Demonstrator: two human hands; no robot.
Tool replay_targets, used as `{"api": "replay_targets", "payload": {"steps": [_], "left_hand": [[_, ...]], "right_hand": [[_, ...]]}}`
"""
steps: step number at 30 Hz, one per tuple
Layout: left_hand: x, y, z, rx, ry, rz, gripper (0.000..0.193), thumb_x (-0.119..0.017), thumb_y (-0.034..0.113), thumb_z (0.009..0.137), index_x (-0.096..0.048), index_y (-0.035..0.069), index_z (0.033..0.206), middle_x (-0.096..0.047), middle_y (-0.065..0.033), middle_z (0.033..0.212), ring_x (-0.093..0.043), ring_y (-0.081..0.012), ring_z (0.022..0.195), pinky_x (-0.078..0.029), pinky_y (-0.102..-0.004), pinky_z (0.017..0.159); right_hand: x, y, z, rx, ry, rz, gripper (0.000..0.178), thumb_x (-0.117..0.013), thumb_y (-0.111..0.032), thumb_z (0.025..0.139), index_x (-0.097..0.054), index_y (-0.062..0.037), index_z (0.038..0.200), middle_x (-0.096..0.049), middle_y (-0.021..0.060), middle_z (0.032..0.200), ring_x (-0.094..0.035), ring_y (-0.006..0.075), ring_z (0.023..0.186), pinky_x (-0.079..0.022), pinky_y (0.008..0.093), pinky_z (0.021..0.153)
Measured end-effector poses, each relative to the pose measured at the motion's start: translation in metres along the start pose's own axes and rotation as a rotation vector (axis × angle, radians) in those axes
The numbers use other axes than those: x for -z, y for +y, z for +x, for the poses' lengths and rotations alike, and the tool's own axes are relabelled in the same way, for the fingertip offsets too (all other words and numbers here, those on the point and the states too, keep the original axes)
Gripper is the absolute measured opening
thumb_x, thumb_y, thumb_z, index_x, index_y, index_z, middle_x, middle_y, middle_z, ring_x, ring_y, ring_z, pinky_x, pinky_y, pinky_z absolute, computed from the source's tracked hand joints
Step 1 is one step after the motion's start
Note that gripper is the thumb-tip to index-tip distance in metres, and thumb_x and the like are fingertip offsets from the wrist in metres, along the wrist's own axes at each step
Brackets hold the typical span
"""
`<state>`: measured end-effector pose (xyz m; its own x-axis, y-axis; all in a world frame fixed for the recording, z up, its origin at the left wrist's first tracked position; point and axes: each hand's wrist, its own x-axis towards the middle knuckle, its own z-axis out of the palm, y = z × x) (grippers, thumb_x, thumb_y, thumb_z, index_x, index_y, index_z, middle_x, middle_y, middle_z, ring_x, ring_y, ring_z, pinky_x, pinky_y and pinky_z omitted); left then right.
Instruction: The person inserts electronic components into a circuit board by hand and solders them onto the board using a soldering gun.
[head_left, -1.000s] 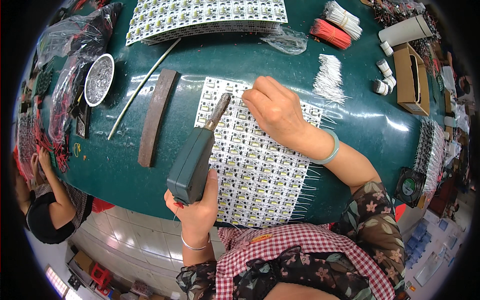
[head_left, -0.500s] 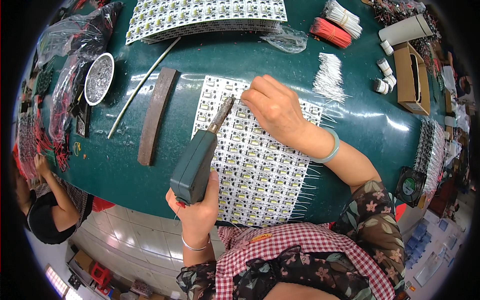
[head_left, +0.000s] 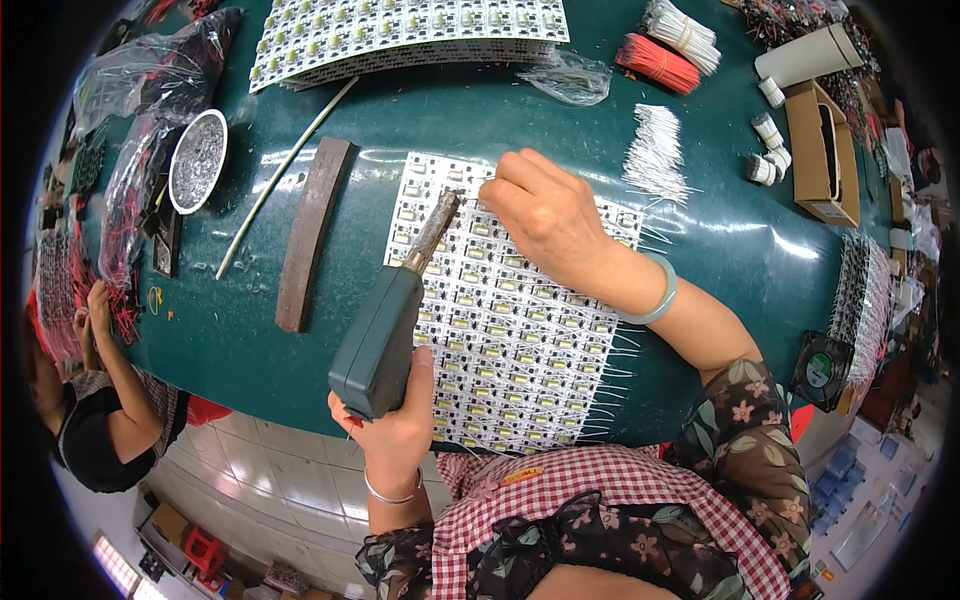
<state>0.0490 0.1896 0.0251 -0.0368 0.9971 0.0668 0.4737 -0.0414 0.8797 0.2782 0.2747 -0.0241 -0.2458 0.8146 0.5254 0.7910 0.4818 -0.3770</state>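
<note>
My left hand [head_left: 398, 425] is wrapped round a dark green soldering gun [head_left: 375, 340], its metal tip slanting up to the far part of a white circuit board panel [head_left: 415, 215]. The panel carries rows of small yellowish components, with thin white wires lying across it and sticking out past its right edge. Just right of the tip, my right hand [head_left: 540, 210] pinches what looks like a thin wire over the panel; the fingers mostly hide it. A loose heap of white wires [head_left: 655, 155] lies beyond my right wrist.
Left of the panel lie a brown bar [head_left: 315, 235], a pale rod [head_left: 285, 175] and a white bowl [head_left: 198, 162]. Stacked panels [head_left: 420, 45] stand at the back. Red wires [head_left: 658, 62] and a cardboard box [head_left: 822, 155] are at the right. A co-worker's arm [head_left: 130, 390] is far left.
The soldering gun's body has shifted slightly left and toward me, its tip staying near my right fingertips. My right hand has hardly moved. The co-worker's hand at far left has risen.
</note>
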Motion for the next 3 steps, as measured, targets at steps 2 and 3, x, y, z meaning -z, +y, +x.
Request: {"api": "replay_targets", "payload": {"steps": [2, 3], "left_hand": [[0.0003, -0.0034, -0.0028, 0.157, 0.039, -0.12, 0.022, -0.077, 0.003, 0.077, -0.068, -0.006, 0.095, -0.07, -0.0108, 0.089, -0.064, -0.015, 0.073, -0.05, -0.0273, 0.066], [-0.0005, -0.0015, -0.0028, 0.211, 0.05, -0.155, 0.026, -0.08, 0.009, 0.077, -0.069, -0.003, 0.097, -0.07, -0.0111, 0.092, -0.066, -0.0199, 0.076, -0.05, -0.029, 0.077]], "right_hand": [[-0.0002, -0.0001, 0.0001, -0.004, -0.005, -0.001, 0.014, -0.07, 0.004, 0.07, -0.061, -0.002, 0.079, -0.053, 0.0067, 0.077, -0.056, 0.0234, 0.071, -0.047, 0.0352, 0.058], [0.0003, 0.0007, -0.0003, -0.006, -0.004, -0.004, 0.014, -0.07, 0.004, 0.07, -0.061, -0.002, 0.079, -0.053, 0.0067, 0.077, -0.056, 0.0234, 0.071, -0.047, 0.0352, 0.058]]}}
